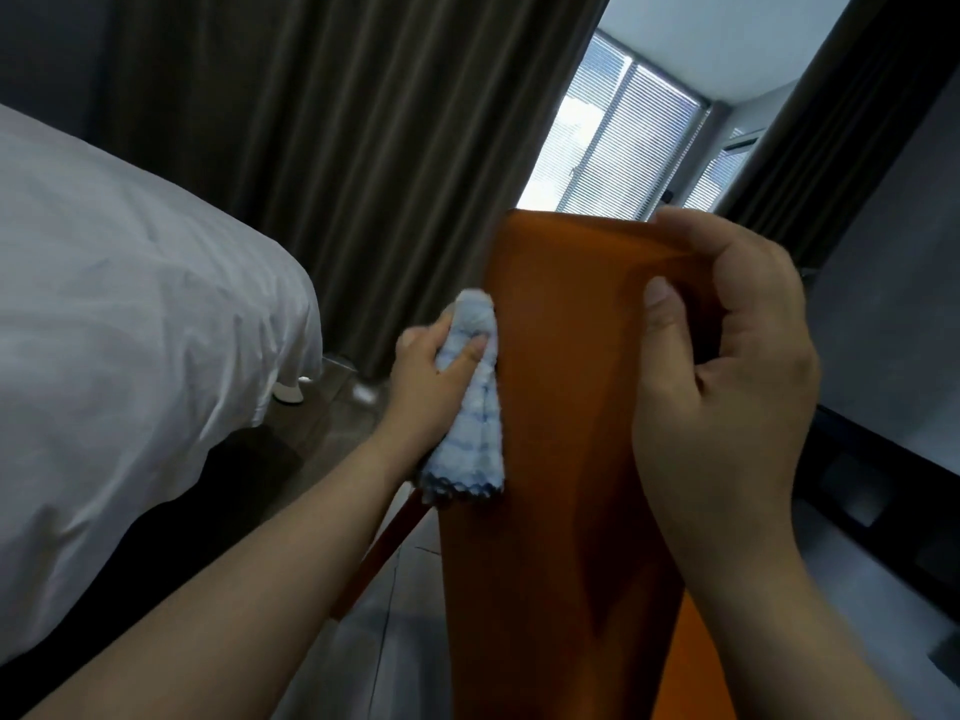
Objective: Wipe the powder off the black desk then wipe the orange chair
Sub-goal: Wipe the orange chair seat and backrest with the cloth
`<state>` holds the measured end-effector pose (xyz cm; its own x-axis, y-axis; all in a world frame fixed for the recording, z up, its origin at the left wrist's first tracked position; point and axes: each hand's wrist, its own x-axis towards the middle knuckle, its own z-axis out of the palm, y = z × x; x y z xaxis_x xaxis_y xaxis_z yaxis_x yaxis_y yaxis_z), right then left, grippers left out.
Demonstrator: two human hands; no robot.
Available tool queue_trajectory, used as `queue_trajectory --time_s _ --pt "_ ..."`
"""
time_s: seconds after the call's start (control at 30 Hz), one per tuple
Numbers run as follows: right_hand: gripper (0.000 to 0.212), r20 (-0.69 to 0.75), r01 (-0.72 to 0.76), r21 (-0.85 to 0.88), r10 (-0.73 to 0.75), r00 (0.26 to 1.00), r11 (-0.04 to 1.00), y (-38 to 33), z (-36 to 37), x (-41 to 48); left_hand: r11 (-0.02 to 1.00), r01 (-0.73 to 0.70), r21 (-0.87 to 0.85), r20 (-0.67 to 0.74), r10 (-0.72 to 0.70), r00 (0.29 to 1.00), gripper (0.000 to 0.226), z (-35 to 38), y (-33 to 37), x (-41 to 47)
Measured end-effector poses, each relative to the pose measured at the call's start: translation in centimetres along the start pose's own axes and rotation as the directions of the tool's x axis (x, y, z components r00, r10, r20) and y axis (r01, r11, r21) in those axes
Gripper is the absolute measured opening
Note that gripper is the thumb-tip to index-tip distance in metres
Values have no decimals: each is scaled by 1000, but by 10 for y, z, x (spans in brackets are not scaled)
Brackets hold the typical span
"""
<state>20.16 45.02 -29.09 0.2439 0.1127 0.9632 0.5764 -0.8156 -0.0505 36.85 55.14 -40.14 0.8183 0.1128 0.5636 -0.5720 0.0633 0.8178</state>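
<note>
Gripping the top of the orange chair (pixel 561 407), the right hand (pixel 727 366) has its fingers (pixel 696 236) curled over the upper edge of the backrest. The thumb (pixel 662 309) presses flat on the near face just below that edge.

The left hand (pixel 431 366) holds a bunched blue-and-white cloth (pixel 472 407) against the left side of the backrest, a little below the top. Its fingers are curled round the upper part of the cloth and the thumb lies across it. The cloth's loose end, trimmed with a dark scalloped edge, hangs down along the chair's side and touches it.

The chair stands upright in the middle of the view, with one slanted orange leg (pixel 384 553) showing beneath the left forearm. A strip of the black bench (pixel 883 491) runs along the right edge, just beside the chair; whether any powder lies on it cannot be told.

To the left is a bed (pixel 130 304) under a white sheet, well apart from the chair. Brown curtains (pixel 337 122) hang behind, and a bright window with blinds (pixel 623 137) shows past the chair's top. Grey floor tiles (pixel 405 641) lie below.
</note>
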Motion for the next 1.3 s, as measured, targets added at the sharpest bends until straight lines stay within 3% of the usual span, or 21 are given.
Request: queue_trajectory --time_s 0.1,0.23,0.53,0.73,1.07,1.17,1.2,1.3 --pt "32 -1 4 0 -4 1000 1000 1 0 -1 991 132 13 62 -133 989 28 8 -41 -24" --pt "32 -5 11 -15 -12 1000 1000 1 1 -1 962 273 8 77 -273 959 21 20 -76 -48" --pt "33 -11 -2 3 2 1000 1000 1 1 0 902 423 92 214 -433 876 49 18 -111 -61" --pt "33 -10 2 10 -2 1000 1000 1 1 -1 851 479 213 297 -524 798 38 20 -118 -77" --pt "33 -24 14 3 -13 1000 1000 3 3 -1 825 533 188 265 -565 781 47 16 -129 -105" --pt "33 -39 16 -8 -16 999 1000 2 4 -1 815 549 183 178 -577 797 17 4 -129 -114" --pt "33 -44 16 -14 -17 999 1000 1 4 -1 817 544 191 162 -573 804 17 0 -132 -117" --pt "32 -54 6 -10 -7 999 1000 -1 5 -1 821 539 190 90 -561 823 39 -18 -116 -122"
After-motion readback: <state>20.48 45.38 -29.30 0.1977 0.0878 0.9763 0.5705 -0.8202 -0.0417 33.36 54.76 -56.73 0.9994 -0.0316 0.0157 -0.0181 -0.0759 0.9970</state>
